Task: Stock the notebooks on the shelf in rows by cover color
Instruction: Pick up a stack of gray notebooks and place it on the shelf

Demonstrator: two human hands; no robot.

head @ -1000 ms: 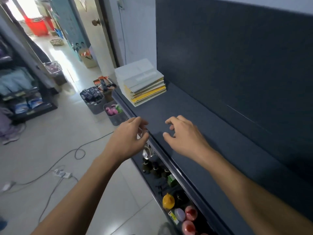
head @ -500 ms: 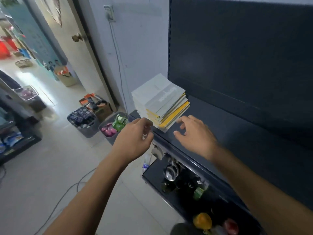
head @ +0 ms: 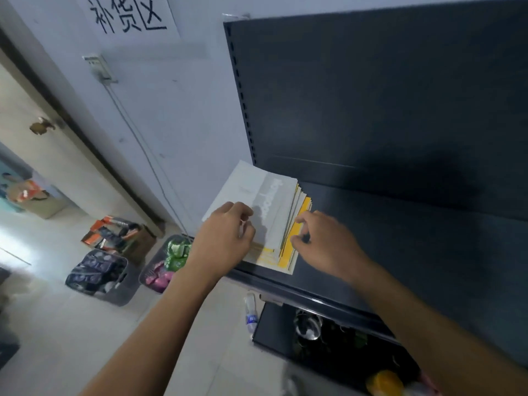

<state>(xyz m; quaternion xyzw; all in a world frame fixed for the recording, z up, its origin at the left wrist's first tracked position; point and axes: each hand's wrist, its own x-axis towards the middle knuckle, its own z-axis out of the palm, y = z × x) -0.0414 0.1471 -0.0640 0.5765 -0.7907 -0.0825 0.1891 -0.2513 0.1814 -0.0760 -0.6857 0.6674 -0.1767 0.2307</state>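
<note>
A stack of notebooks point(head: 275, 201) lies at the left end of the dark shelf point(head: 400, 252), with grey-white covers on top and yellow ones point(head: 288, 252) showing at the right and front edges. My left hand point(head: 225, 238) rests on the stack's near-left corner with its fingers loosely curled. My right hand point(head: 323, 241) is at the stack's right edge, where its thumb and fingertips pinch the yellow covers.
The shelf's dark back panel point(head: 371, 95) rises behind the stack. A lower shelf point(head: 328, 338) holds bottles and metal ware. On the floor to the left stand bins of packaged goods point(head: 97, 275), and a water bottle point(head: 251, 312) stands by the shelf's base.
I have moved closer to the stack. Both hands travelled forward along the shelf: the left now lies on the stack and the right has reached its right edge.
</note>
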